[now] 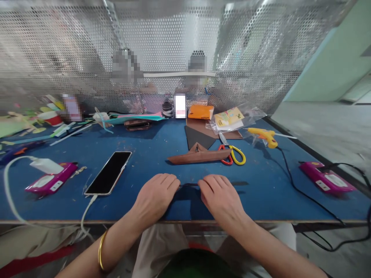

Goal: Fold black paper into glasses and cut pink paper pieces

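Note:
My left hand [159, 191] and my right hand [220, 195] are side by side near the table's front edge. Both have their fingers curled over a thin strip of black paper [189, 184], which shows between them and sticks out beyond the right hand. The fingertips and most of the strip are hidden under the hands. Just beyond them lies a folded brown paper boat [198, 156]. Its right end overlaps the red and yellow handles of a pair of scissors [238, 155]. Behind the boat is a dark sheet of paper [198, 137].
A black-screened phone [109, 173] charges at left, beside a magenta power socket [52, 179]. At right are a yellow glue gun [263, 135], its black cord and another magenta socket [326, 177]. A perforated metal screen [165, 38] closes the back of the blue table [150, 154].

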`<state>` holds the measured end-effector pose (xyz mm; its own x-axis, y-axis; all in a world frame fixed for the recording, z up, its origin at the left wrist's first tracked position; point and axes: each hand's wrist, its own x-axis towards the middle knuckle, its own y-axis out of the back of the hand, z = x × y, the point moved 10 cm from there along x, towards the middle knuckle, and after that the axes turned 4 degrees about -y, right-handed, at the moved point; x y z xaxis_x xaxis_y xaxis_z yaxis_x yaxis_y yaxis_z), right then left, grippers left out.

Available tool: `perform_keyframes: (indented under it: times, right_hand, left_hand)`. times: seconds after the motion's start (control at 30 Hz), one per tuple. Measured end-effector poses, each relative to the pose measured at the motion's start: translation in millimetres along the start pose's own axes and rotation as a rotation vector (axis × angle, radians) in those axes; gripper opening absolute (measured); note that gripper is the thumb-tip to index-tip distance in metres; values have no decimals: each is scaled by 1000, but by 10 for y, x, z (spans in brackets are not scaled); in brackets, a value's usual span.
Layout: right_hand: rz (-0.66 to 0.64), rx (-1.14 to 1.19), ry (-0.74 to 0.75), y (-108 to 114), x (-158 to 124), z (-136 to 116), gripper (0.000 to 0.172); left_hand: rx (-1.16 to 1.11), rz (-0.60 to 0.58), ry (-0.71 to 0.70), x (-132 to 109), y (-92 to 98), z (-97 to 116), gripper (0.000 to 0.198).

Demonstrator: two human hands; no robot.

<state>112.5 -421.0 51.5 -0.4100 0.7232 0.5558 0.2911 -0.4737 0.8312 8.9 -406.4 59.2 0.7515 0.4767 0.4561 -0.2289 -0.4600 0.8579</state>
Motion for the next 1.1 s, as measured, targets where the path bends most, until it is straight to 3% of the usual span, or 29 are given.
perform_keyframes:
  times: [0.17, 0.23, 0.3, 0.33, 0.4, 0.47, 0.57, 0.63, 0.9, 1.1]
  right_hand:
    - [-57, 270, -147, 88, 196, 372, 18]
    - [-59, 328, -222, 130, 298, 567, 16]
    - [-56, 388, -330, 155, 409, 792, 15]
    - [-59, 421, -383, 154, 467, 896, 16]
    - [-71, 498, -474, 126, 590, 1065, 20]
    - [-92, 582, -538, 59, 711, 1167, 22]
    - [-149, 719, -592, -108, 860, 1193, 22]
    - [-207, 810, -608, -243, 919, 1150, 21]
    - [-575, 1104, -632, -652, 806, 989, 17]
    - [-635, 1187, -747, -833, 610, 1081, 24]
  left_hand:
    - [-76, 70, 1, 212, 170, -142, 29]
    - [-196, 199, 94, 314, 306, -327, 20]
    - [-399, 437, 393, 299, 416, -728, 11]
    - [-561, 564, 601, 220, 377, -957, 21]
    - [-926, 708, 967, 88, 73, -1228, 39]
    - [-1234, 638, 1106, 196, -270, -1215, 50]
    - [-1529, 372, 1070, 488, -592, -985, 55]
    - [-1656, 270, 1066, 563, -710, -861, 49]
    - [-1761, 235, 1218, 363, -1015, -849, 43]
    - [-1771, 186, 1300, 292, -1135, -784, 37]
